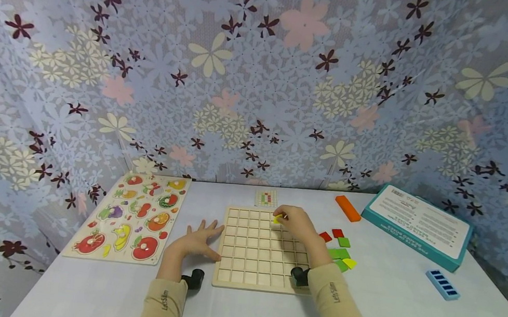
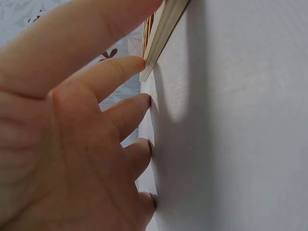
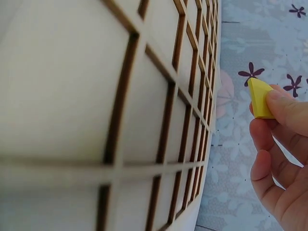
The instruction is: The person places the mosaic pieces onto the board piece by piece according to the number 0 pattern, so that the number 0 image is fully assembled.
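Observation:
A wooden grid board (image 1: 241, 251) with square recesses lies on the table in front of me. Near its far edge, right of the middle, my right hand (image 1: 298, 223) pinches a small yellow tile (image 3: 260, 98) between thumb and fingers, held over the grid. Fingers spread, my left hand (image 1: 196, 241) rests on the table along the board's left side; the left wrist view shows its thumb and index finger at the board's edge (image 2: 159, 45). Beside my right forearm lie loose tiles: red (image 1: 338, 233), green (image 1: 344, 242) and another yellow one (image 1: 349, 263), the forearm covering part of that area.
Just beyond the board is a small pattern card (image 1: 266, 198). A fruit puzzle board (image 1: 107, 228) occupies the left side. To the right are an orange block (image 1: 348, 209), a teal box (image 1: 416, 224) and a blue slotted piece (image 1: 443, 284). A floral curtain (image 1: 260, 101) hangs behind the table.

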Motion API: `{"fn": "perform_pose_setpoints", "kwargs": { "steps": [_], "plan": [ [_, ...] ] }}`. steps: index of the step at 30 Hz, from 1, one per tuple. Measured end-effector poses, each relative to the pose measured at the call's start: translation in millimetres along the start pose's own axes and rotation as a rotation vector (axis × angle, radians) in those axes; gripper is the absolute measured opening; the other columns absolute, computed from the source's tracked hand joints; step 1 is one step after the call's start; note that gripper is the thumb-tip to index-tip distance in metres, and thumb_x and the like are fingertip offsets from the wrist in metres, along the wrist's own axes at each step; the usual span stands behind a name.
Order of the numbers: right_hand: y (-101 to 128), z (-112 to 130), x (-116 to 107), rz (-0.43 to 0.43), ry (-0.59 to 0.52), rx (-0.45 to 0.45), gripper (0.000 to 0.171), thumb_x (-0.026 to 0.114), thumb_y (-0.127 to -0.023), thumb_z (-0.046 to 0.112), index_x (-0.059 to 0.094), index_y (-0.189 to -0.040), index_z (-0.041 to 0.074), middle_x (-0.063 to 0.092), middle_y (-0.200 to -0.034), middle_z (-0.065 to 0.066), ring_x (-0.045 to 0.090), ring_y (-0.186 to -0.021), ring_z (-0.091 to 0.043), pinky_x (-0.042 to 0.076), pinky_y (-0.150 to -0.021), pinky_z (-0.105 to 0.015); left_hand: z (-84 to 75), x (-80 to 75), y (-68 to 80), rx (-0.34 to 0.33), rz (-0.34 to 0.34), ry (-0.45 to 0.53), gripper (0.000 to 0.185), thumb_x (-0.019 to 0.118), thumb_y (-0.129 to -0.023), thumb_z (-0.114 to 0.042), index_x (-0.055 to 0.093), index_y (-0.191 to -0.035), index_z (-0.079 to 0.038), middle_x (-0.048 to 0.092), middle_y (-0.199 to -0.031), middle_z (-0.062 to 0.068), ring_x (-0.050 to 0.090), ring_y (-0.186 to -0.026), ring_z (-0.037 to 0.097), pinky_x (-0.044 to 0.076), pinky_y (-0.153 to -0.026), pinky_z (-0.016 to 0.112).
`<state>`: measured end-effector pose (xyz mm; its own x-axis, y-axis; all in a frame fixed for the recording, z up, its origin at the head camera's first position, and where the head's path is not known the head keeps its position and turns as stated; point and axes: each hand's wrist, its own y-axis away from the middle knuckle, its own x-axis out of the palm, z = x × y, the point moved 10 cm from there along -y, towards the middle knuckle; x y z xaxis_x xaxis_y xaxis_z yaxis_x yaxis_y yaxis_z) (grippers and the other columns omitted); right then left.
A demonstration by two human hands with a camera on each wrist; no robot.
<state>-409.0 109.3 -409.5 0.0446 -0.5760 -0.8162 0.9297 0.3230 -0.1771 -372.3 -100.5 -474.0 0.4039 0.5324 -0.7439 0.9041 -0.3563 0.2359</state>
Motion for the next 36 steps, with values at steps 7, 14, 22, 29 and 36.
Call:
{"fn": "perform_pose_setpoints", "kwargs": {
  "steps": [7,14,22,29,36],
  "plan": [
    [-5,5,9,0.009,-0.022,-0.013,0.015,0.061,-0.087,0.007,0.067,-0.1,0.003,0.067,-0.098,-0.009,0.061,-0.09,-0.024,0.051,-0.078,-0.037,0.0,-0.4,0.2,-0.003,0.0,-0.005,0.089,0.079,-0.067,-0.023,0.035,-0.142,-0.006,0.02,-0.151,0.016,0.0,-0.139,0.041,-0.012,-0.106,0.063],
    [-9,11,19,0.031,-0.07,-0.015,0.015,0.06,-0.088,0.007,0.066,-0.101,0.003,0.066,-0.097,-0.007,0.06,-0.089,-0.022,0.051,-0.077,-0.036,0.3,0.9,-0.6,-0.004,0.006,-0.007,0.085,0.079,-0.067,-0.023,0.039,-0.14,-0.004,0.02,-0.151,0.016,0.0,-0.14,0.04,-0.012,-0.106,0.062],
    [-18,16,32,0.047,-0.097,0.014,0.014,0.059,-0.088,0.005,0.066,-0.1,0.003,0.064,-0.097,-0.007,0.058,-0.09,-0.022,0.05,-0.078,-0.036,0.3,0.7,-0.2,0.0,0.003,0.005,0.083,0.08,-0.067,-0.021,0.041,-0.138,-0.003,0.02,-0.151,0.017,0.0,-0.139,0.04,-0.012,-0.106,0.063],
    [-23,24,40,0.071,-0.136,0.009,0.015,0.056,-0.089,0.001,0.066,-0.1,0.002,0.06,-0.101,-0.008,0.055,-0.094,-0.022,0.049,-0.08,-0.036,0.4,0.7,-0.5,0.006,0.0,0.003,0.083,0.08,-0.067,-0.022,0.042,-0.138,-0.004,0.021,-0.151,0.016,0.001,-0.14,0.04,-0.011,-0.106,0.062],
    [-28,26,46,0.1,-0.124,0.001,0.016,0.054,-0.089,-0.001,0.066,-0.099,0.003,0.061,-0.101,-0.008,0.055,-0.095,-0.022,0.049,-0.08,-0.035,-0.1,0.2,0.4,0.017,0.002,0.01,0.08,0.076,-0.068,-0.02,0.041,-0.139,-0.004,0.02,-0.151,0.017,0.001,-0.139,0.041,-0.011,-0.106,0.063]
  ]
}}
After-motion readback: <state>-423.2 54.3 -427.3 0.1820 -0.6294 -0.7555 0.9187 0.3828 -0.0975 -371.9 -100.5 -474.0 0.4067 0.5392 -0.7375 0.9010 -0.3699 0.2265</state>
